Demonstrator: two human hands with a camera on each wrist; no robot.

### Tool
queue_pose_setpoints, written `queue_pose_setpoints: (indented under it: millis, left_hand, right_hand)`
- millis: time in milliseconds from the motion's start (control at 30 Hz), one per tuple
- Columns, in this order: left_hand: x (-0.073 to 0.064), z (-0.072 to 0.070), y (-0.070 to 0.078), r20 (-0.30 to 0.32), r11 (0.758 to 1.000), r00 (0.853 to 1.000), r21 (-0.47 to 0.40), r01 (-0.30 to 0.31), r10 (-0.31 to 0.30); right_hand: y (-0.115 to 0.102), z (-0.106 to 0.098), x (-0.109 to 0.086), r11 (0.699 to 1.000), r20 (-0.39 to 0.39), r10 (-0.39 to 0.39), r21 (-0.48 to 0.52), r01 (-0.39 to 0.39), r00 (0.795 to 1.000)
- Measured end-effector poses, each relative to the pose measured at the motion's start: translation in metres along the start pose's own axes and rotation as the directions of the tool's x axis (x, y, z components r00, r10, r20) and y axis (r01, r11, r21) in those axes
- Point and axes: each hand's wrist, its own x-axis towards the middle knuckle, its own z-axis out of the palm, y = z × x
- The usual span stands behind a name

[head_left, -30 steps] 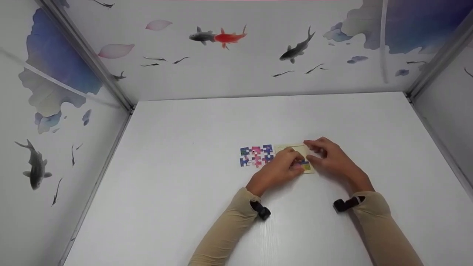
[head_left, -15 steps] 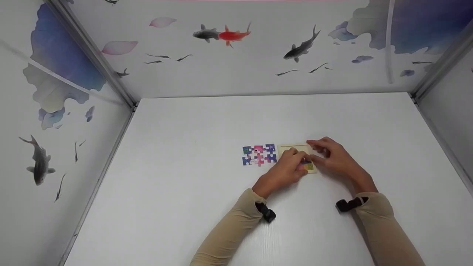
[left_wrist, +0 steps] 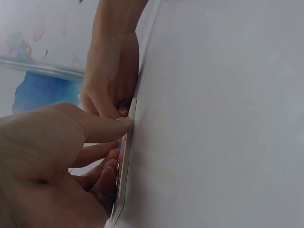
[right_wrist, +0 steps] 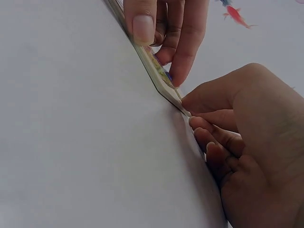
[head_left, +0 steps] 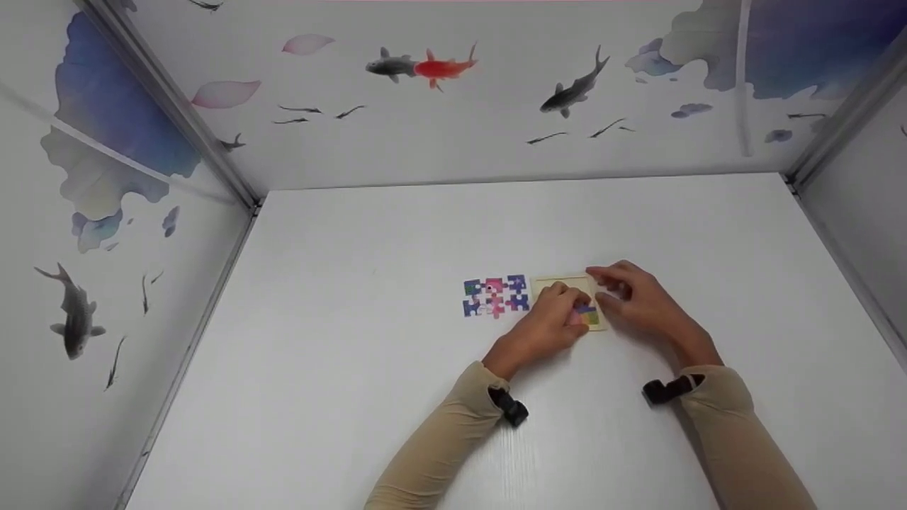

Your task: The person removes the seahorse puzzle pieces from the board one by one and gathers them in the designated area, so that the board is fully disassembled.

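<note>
A shallow light-wood puzzle tray (head_left: 549,281) lies on the table, with yellow-green, pink and blue jigsaw pieces (head_left: 592,318) in its near right part. My left hand (head_left: 542,319) reaches over the tray. Its thumb rests on the near rim and its fingertips touch the pieces, as the right wrist view shows; the hand hides part of the tray. My right hand (head_left: 641,301) holds the tray's right side, thumb and index finger against that edge and the other fingers curled beside it. Just left of the tray lie several loose blue and pink jigsaw pieces (head_left: 494,285).
The white table (head_left: 354,340) is bounded by a back wall (head_left: 453,142) and side walls printed with fish and leaves. Each wrist carries a small black camera on a strap, such as the left one (head_left: 511,409).
The left fingers have shifted slightly on the tray, so more of the yellow-green piece shows. The right hand keeps its place at the tray's edge. The head view has shifted a little.
</note>
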Motion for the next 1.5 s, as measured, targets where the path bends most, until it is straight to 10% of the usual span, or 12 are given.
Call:
queue_pose_setpoints:
  millis: [300, 833, 1500]
  left_hand:
    - [0.006, 0.001, -0.004, -0.090, 0.989, 0.990, -0.097, -0.115, 0.106]
    - [0.001, -0.011, 0.003, -0.084, 0.997, 0.993, -0.001, -0.080, 0.080]
    - [-0.053, -0.059, -0.056, -0.159, 1.000, 0.987, -0.012, 0.024, -0.025]
  right_hand:
    - [0.000, 0.000, 0.001, 1.000, -0.001, 0.016, 0.022, -0.016, 1.000]
    - [0.000, -0.001, 0.000, 0.999, 0.012, 0.038, 0.000, -0.038, 0.999]
    - [0.000, 0.001, -0.001, 0.996, 0.035, 0.092, -0.001, -0.092, 0.995]
